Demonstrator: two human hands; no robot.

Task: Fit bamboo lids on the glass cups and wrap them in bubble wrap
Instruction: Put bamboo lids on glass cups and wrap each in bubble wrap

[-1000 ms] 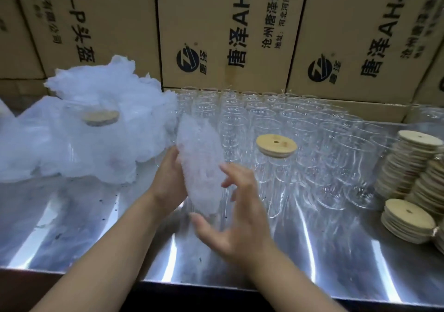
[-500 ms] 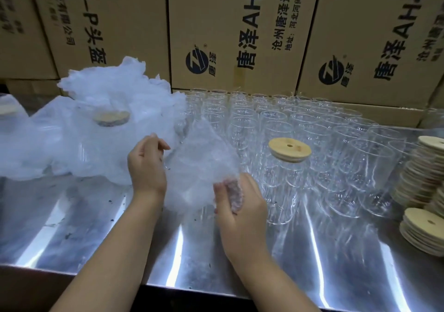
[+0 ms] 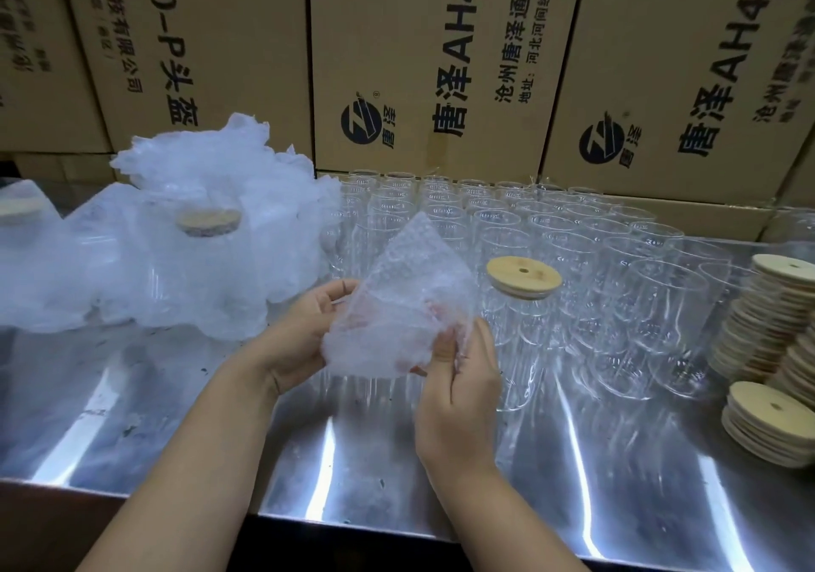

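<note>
A clear bubble-wrap sheet (image 3: 403, 302) is held between both hands over the steel table (image 3: 617, 483). My left hand (image 3: 304, 333) grips its left edge; my right hand (image 3: 458, 377) pinches its lower right part. Behind it stand several rows of empty glass cups (image 3: 551, 236). One front cup (image 3: 516, 342) carries a round bamboo lid (image 3: 524, 276) with a small hole. At the left, wrapped cups (image 3: 207, 263) with lids sit in a heap of bubble wrap (image 3: 211, 183).
Stacks of loose bamboo lids (image 3: 767, 421) stand at the right edge of the table. Printed cardboard boxes (image 3: 441, 55) form a wall right behind the cups. The table's front edge (image 3: 353, 523) runs close to my forearms.
The bubble-wrap sheet has been spread out from a narrow roll into an open sheet. My left hand turned palm-up at its left edge; my right hand now pinches its lower right.
</note>
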